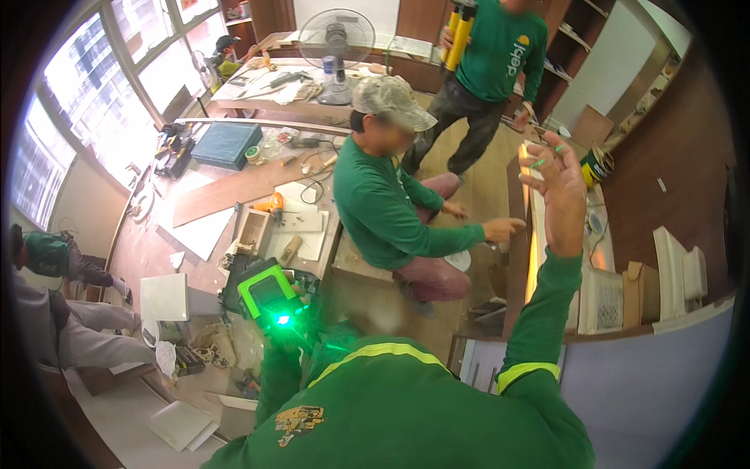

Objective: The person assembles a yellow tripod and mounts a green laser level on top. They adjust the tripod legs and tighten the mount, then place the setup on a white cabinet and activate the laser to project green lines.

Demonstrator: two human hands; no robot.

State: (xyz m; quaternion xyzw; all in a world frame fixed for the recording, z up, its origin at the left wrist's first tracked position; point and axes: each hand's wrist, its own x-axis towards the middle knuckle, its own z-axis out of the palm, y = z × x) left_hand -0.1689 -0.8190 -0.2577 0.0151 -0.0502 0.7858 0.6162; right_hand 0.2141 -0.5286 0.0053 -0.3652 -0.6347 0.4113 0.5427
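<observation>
My left hand [284, 349] grips a bright green and black laser level [269, 291] low in front of my body. A strong green light shines from its lower corner, and the glare blurs most of my fingers. My right hand [561, 187] is raised on the right, beside a cabinet edge [534, 234] lit by a warm strip. Its fingers are bent and apart with nothing in them, and small green laser marks fall across them. Just left of that hand, a co-worker in a camouflage cap [383, 102] sits low and points a hand [504, 228] toward the same edge.
On the left, a cluttered workbench holds an orange drill [270, 205], a blue-green case [226, 145] and boards. Behind stand a fan [336, 35] and a person holding a yellow tripod [459, 35]. White moulding pieces [678, 273] stand at right; another person [94, 332] is far left.
</observation>
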